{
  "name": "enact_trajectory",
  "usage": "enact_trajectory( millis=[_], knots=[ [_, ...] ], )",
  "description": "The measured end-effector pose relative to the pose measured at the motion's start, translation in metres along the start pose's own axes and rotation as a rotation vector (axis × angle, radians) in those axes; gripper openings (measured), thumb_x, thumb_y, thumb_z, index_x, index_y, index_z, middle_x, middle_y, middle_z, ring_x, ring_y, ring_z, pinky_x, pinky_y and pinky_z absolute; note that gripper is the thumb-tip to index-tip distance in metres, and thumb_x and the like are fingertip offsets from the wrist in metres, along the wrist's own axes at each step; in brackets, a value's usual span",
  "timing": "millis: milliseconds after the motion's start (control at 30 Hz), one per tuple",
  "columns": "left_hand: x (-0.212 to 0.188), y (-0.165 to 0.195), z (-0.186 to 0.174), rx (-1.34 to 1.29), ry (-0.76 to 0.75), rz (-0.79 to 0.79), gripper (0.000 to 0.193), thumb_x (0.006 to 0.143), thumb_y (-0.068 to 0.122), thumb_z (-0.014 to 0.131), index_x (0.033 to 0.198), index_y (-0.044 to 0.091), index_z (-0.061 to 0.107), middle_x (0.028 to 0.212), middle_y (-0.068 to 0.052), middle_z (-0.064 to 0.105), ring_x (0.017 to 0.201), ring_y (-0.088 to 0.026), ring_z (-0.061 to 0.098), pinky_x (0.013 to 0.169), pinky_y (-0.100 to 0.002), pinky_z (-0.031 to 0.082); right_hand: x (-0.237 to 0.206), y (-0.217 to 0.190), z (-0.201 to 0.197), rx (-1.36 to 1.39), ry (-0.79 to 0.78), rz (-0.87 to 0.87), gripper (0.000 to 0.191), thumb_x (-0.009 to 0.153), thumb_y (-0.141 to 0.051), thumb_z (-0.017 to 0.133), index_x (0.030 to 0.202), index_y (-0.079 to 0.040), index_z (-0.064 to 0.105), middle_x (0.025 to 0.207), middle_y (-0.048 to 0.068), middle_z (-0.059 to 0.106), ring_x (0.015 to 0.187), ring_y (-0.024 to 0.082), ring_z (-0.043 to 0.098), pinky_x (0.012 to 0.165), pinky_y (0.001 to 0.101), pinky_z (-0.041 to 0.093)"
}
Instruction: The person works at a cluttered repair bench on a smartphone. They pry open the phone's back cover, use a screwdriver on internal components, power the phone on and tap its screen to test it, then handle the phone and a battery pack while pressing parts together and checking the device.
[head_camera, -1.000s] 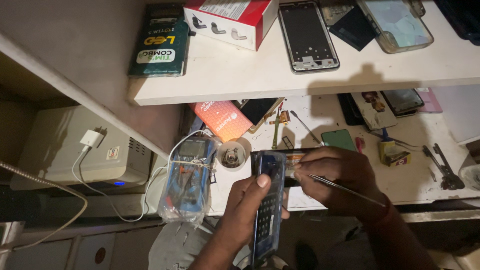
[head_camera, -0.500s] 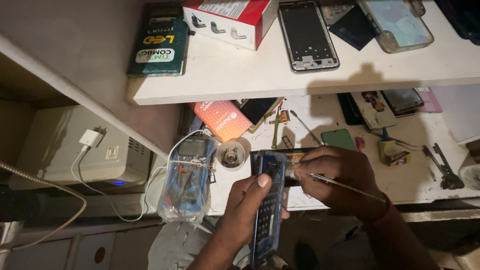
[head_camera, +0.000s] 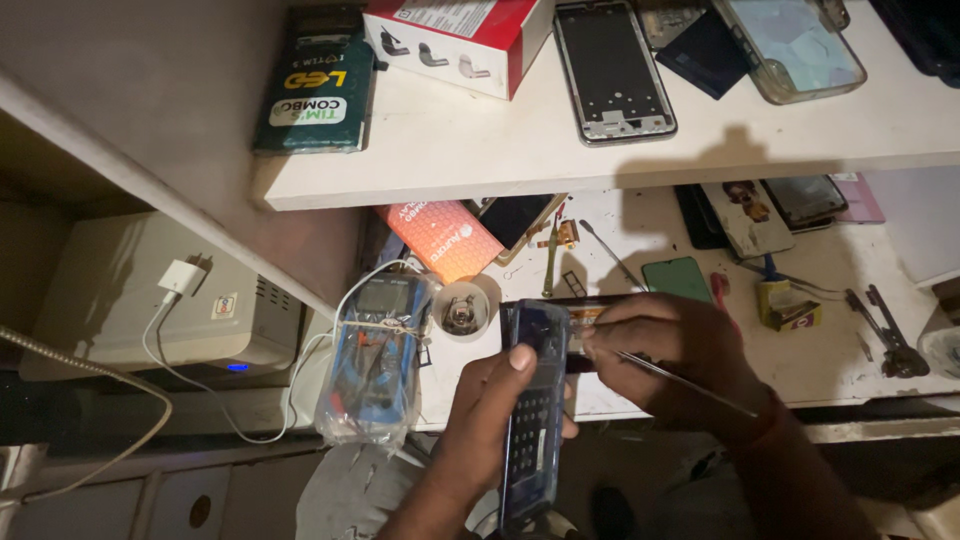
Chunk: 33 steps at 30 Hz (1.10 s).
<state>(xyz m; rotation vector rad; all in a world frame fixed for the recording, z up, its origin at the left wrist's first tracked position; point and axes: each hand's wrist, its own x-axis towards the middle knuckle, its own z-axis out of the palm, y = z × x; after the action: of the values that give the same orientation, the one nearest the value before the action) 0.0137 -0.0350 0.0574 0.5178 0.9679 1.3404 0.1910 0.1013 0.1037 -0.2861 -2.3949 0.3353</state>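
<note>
My left hand (head_camera: 487, 420) grips a dark blue opened phone body (head_camera: 530, 420), held upright over the bench's front edge, thumb on its left side. My right hand (head_camera: 675, 355) rests against the phone's upper right side and pinches a thin metal tool (head_camera: 690, 385) whose shaft runs back over my wrist. The tool's tip meets the phone near its top, where the fingers hide the contact point.
A multimeter wrapped in clear plastic (head_camera: 375, 355) lies left of the phone, beside a small round white cup (head_camera: 463, 312). An orange box (head_camera: 440, 240), tweezers and phone parts litter the bench (head_camera: 830, 360). The shelf above (head_camera: 480, 150) carries boxes and a phone frame (head_camera: 612, 70).
</note>
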Motion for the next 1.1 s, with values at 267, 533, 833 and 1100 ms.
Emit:
enact_trajectory(
  millis=[267, 533, 833, 1100],
  knots=[
    [0.0, -0.001, 0.0, 0.053, -0.009, 0.055, 0.056, 0.1, 0.048, 0.056, 0.097, -0.006, 0.07, 0.076, -0.011, 0.071, 0.067, -0.018, 0.072, 0.061, -0.029, 0.055, -0.01, 0.004, 0.012, -0.113, 0.177, 0.112, 0.001, 0.101, -0.007, 0.069, 0.102, -0.006, 0.068, 0.101, 0.012, 0.076, 0.089, 0.016, 0.077, 0.073, 0.0275, 0.064],
    [0.0, -0.006, 0.001, 0.161, -0.039, 0.143, 0.05, 0.1, 0.046, 0.059, 0.096, -0.003, 0.072, 0.076, -0.008, 0.072, 0.069, -0.014, 0.071, 0.063, -0.027, 0.054, -0.01, -0.017, 0.029, 0.385, 0.17, 0.703, 0.011, 0.086, -0.006, 0.071, 0.094, -0.003, 0.076, 0.079, 0.007, 0.078, 0.066, 0.009, 0.069, 0.059, 0.022, 0.053],
    [-0.002, 0.0, 0.009, 0.257, -0.064, 0.242, 0.038, 0.099, 0.036, 0.065, 0.101, -0.002, 0.071, 0.08, -0.002, 0.067, 0.074, -0.01, 0.068, 0.068, -0.026, 0.053, -0.007, -0.016, 0.03, 0.352, 0.149, 0.711, 0.01, 0.082, -0.001, 0.072, 0.092, -0.002, 0.076, 0.077, 0.006, 0.078, 0.065, 0.007, 0.068, 0.055, 0.0221, 0.053],
    [-0.003, 0.001, 0.006, 0.386, -0.128, 0.416, 0.034, 0.099, 0.03, 0.068, 0.098, -0.004, 0.068, 0.09, -0.003, 0.064, 0.081, -0.011, 0.065, 0.071, -0.028, 0.052, -0.002, -0.021, 0.025, 0.413, 0.086, 0.771, 0.007, 0.088, -0.007, 0.068, 0.09, -0.002, 0.073, 0.075, 0.005, 0.075, 0.063, 0.007, 0.066, 0.053, 0.0227, 0.052]
  ],
)
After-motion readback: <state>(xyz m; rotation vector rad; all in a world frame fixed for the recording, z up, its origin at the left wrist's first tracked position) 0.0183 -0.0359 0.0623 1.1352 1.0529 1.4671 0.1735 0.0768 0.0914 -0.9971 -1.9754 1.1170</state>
